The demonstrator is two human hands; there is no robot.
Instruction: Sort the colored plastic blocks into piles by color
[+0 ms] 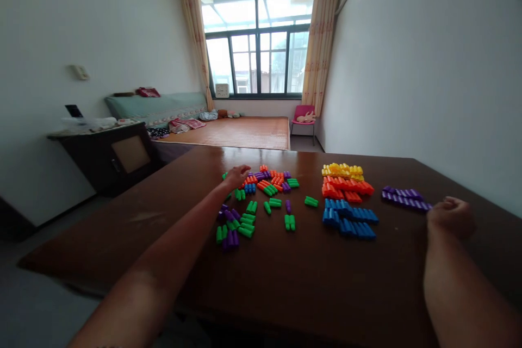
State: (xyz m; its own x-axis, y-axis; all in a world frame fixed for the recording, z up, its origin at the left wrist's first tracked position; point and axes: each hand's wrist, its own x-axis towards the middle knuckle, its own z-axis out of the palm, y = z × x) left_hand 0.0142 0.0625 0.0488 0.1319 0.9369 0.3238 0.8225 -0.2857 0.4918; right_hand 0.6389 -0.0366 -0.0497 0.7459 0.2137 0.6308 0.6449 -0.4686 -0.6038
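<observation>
My left hand [237, 175] reaches over the far left of a loose pile of small plastic blocks, its fingers stretched out. The blocks look like short ribbed tubes joined side by side. Beneath and around this hand lie orange blocks [277, 178], purple blocks [231, 239], green blocks [247, 224] and a few blue blocks [250, 188]. My right hand [452, 216] is closed on the right side of the table, at the near end of two purple block strips [408, 201]. What its curled fingers hold, if anything, is hidden.
Sorted on the brown table [285, 277] are yellow blocks [342, 170], orange strips [346, 187] and blue strips [350, 219]. Single green pieces [311, 202] lie between the groups. Beyond stand a bed [244, 130], a pink chair [304, 114] and a dark cabinet [101, 157].
</observation>
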